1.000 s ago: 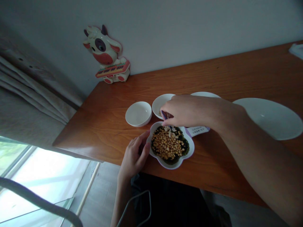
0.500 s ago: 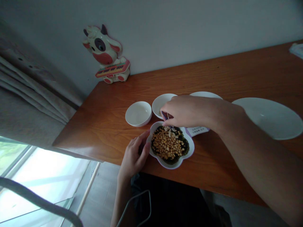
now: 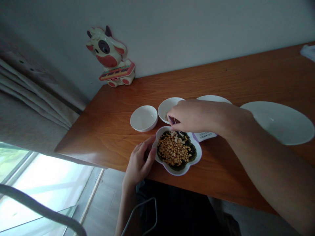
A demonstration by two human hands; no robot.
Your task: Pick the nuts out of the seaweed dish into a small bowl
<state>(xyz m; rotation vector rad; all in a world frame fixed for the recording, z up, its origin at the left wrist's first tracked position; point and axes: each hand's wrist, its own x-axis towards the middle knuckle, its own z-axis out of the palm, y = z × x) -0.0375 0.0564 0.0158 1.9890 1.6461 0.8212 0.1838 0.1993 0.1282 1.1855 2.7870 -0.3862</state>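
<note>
A white, purple-edged scalloped bowl [image 3: 198,160] stands near the table's front edge. Inside it lie yellow beans [image 3: 173,152], small dark green grains [image 3: 193,147] around them, and a few pale, peanut-like pieces [image 3: 177,139] at the far side. My left hand [image 3: 140,160] grips the bowl's left rim between thumb and fingers. Over the far rim, my right hand [image 3: 192,114] is closed on thin dark tweezers [image 3: 173,120], pointing down at the pale pieces. The hand partly hides the tweezers and their tips.
Behind the scalloped bowl are a white round bowl [image 3: 144,118], a second white bowl [image 3: 167,106] with a little pale content, and another white dish [image 3: 214,98] partly behind my wrist. A large white plate [image 3: 280,123] lies right. A toy cow [image 3: 110,59] stands by the wall.
</note>
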